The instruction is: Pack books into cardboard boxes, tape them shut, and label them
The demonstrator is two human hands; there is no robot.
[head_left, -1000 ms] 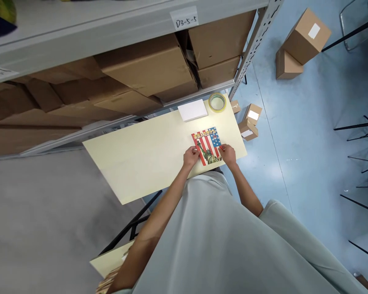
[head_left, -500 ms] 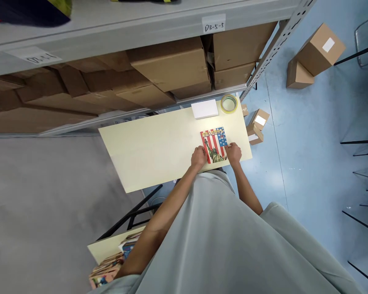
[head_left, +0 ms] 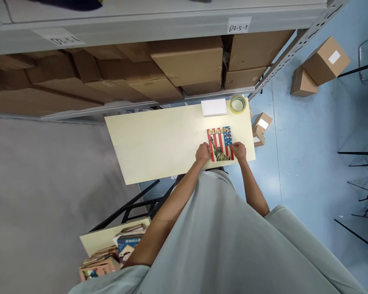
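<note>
Over the last second my feed has swung round: the grey shelf (head_left: 171, 26) across 12 o'clock sits more level, and everything under it has slid toward 3 o'clock. Brown cartons (head_left: 190, 61) fill the bay below its beam. The tabletop (head_left: 159, 143) has turned with it, its bare stretch running out to 9 o'clock. More of the book pile (head_left: 99, 265) shows now, down at 8 o'clock from the booklet on a low board (head_left: 95, 241).

The booklet (head_left: 220, 145), with red stripes and a statue on its cover, lies near the tabletop's right end, close to the edge at 6 o'clock. It holds much the same spot beside the white slab (head_left: 214, 107) at its 12 and the tape roll (head_left: 238, 111) at its 1, so I read this as head movement, with the handling of the booklet little further on.

Both forearms reach in, the left from 7 o'clock, the right from 5. The left hand (head_left: 203, 153) is curled at the booklet's 9 o'clock edge; the right hand (head_left: 239, 151) points its fingertips inward at the 3 o'clock edge. Both hands look narrow, fingers drawn together; from here I cannot tell whether either is actually pinching the cover.
</note>
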